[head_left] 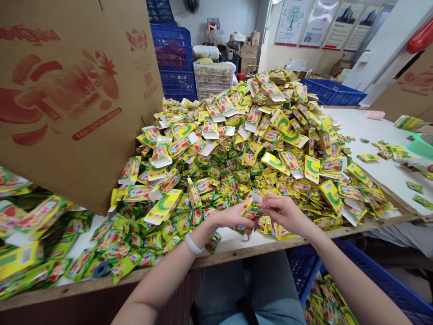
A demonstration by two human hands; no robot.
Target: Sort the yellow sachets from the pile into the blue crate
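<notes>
Currently, your left hand (235, 216) is closed around a small box (248, 210), just above the near edge of the white table (233, 240). Your right hand (280, 208) meets it from the right, fingertips pinching the box's raised white flap (256, 197); the underside of the hold is hidden. Left wrist, near the grip: pale bracelet (192, 244). Left of the grip: loose green sachets (176, 228) along the table edge, a dark ring-shaped item (101, 269) among them, farther out. Beyond and right of the grip: yellow sachets (287, 184). Behind these: a tall heap of printed boxes (248, 104), many with flaps open. Well left of your grip: a large brown carton (111, 167), tilted. Below and right: a blue crate (372, 273) with more packets (328, 300).
</notes>
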